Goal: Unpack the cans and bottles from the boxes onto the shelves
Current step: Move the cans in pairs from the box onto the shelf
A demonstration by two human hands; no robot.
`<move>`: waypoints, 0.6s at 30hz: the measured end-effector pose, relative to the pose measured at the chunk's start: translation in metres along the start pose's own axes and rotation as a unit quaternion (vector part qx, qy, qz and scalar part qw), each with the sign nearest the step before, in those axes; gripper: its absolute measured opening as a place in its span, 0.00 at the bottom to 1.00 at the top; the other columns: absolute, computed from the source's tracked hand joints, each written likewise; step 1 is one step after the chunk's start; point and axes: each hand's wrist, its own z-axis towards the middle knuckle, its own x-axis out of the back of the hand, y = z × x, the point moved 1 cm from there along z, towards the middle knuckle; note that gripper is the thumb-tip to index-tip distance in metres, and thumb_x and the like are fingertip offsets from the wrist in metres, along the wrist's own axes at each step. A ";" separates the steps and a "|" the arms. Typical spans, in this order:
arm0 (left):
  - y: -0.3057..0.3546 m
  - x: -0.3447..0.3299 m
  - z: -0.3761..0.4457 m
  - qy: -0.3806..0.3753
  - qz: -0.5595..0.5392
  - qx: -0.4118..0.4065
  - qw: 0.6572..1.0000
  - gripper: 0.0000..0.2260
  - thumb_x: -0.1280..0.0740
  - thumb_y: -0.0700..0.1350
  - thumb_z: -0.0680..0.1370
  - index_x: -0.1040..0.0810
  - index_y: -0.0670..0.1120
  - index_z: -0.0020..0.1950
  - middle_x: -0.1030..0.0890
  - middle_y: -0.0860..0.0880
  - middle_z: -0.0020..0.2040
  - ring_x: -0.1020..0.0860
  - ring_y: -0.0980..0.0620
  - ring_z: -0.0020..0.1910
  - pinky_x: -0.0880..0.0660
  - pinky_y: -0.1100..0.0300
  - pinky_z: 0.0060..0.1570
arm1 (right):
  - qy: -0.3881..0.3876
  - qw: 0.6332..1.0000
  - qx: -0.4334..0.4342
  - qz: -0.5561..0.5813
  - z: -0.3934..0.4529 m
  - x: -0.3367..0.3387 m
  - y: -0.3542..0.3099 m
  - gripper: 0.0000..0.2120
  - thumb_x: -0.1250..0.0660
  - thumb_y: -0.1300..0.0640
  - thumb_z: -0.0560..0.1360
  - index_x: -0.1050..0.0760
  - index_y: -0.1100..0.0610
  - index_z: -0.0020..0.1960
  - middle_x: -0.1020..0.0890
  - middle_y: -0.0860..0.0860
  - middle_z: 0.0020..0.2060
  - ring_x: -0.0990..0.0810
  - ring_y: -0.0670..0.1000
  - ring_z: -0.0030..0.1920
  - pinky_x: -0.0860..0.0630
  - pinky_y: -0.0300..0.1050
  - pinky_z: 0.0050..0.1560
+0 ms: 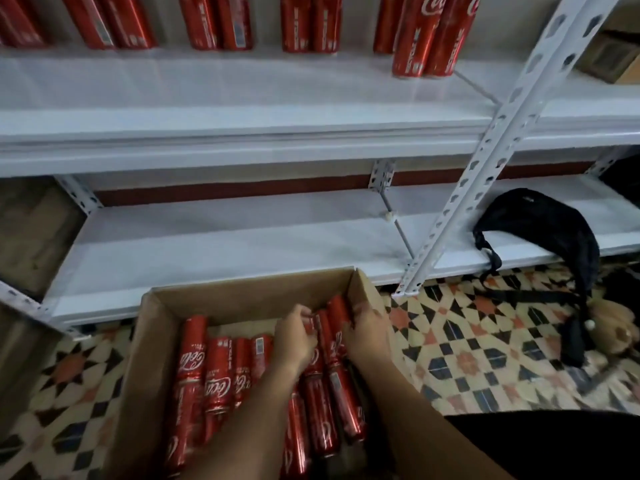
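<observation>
— So, where are we w/ the unpacking?

— Nearest first: both hands are down in the cardboard box [145, 358] on the tiled floor [485, 341]. Left hand [294, 337] is curled over the top of an upright can, fingers bent round it. Right hand [369, 332] is wrapped on the far side of the same little cluster of cans [332, 327], against the box's right wall. Looks like a grip on two or three at once (can't tell exactly how many, hands cover the tops). Nothing lifted clear yet, I'd say.

— How much left in the box?

— Plenty. A row of red cans [218, 372] fills the left and middle, more run along the right side toward the camera. Far end of the box is bare cardboard, so some are probably out already.

— And the shelves?

— Lower shelf [207, 237] just beyond the box: no cans, only a black bag [540, 230] at its right end. Upper shelf [242, 88] has pairs of cans [426, 39] standing along the back, front strip bare. Roughly midway by my guess; no bottles in view at all.
</observation>
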 end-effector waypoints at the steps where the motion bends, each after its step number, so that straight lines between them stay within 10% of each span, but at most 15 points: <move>1: -0.012 -0.009 0.002 -0.007 0.015 0.011 1.000 0.16 0.30 0.32 0.75 0.22 0.44 0.60 0.18 0.48 0.51 0.19 0.47 0.53 0.24 0.57 0.54 | -0.011 1.000 -0.012 -0.005 0.001 -0.011 0.011 0.12 0.35 0.54 0.79 0.27 0.55 0.61 0.21 0.54 0.54 0.21 0.54 0.53 0.22 0.53 0.57; 14: -0.071 -0.094 0.016 -0.053 0.238 0.084 0.966 0.49 0.25 0.48 0.76 0.59 0.53 0.82 0.46 0.40 0.81 0.41 0.39 0.79 0.37 0.43 0.75 | -0.097 0.994 0.043 -0.013 0.024 -0.098 0.076 0.26 0.53 0.47 0.86 0.50 0.55 0.82 0.50 0.53 0.82 0.50 0.49 0.80 0.53 0.41 0.77; 18: -0.076 -0.105 0.020 -0.026 0.291 0.049 0.955 0.50 0.25 0.52 0.75 0.61 0.51 0.82 0.49 0.39 0.81 0.39 0.40 0.76 0.34 0.47 0.73 | -0.147 0.962 0.100 -0.207 0.022 -0.105 0.084 0.57 0.31 0.41 0.77 0.78 0.53 0.77 0.70 0.56 0.76 0.65 0.55 0.78 0.60 0.56 0.77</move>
